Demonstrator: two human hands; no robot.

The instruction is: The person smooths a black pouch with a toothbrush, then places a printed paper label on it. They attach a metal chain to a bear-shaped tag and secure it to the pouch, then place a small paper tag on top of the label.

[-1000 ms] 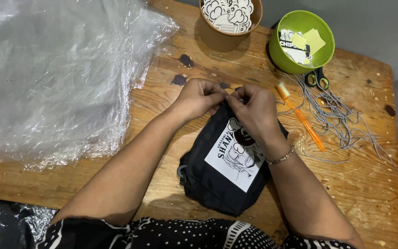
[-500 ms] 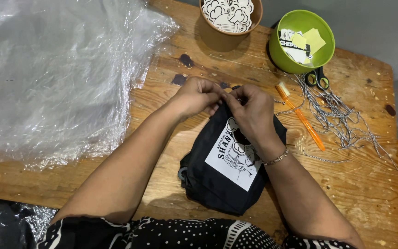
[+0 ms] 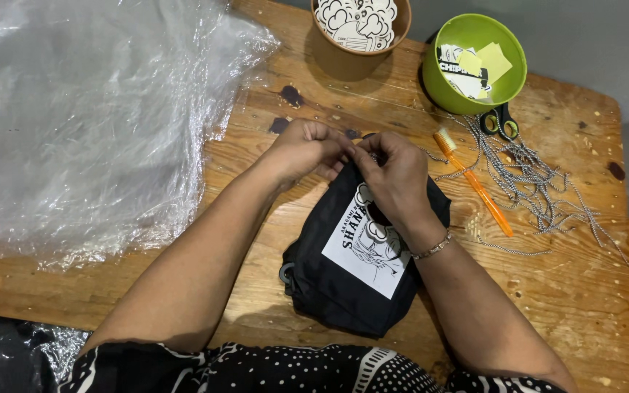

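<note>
A small black fabric bag [image 3: 343,280] with a white printed patch lies on the wooden table [image 3: 271,240] in front of me. My left hand [image 3: 303,145] and my right hand [image 3: 394,171] meet at the bag's far top edge, fingers pinched together on the fabric there. What the fingertips pinch is hidden by the hands. A thin bracelet circles my right wrist. A metal ring shows at the bag's left edge.
Crumpled clear plastic sheeting [image 3: 81,109] covers the table's left. A brown cup of printed stickers [image 3: 358,25] and a green bowl of paper tags [image 3: 475,62] stand at the back. Black scissors [image 3: 499,122], an orange toothbrush [image 3: 475,182] and several grey cords [image 3: 540,182] lie to the right.
Both hands stay pinched at the bag's top edge, with only small finger shifts. The bag has not moved.
</note>
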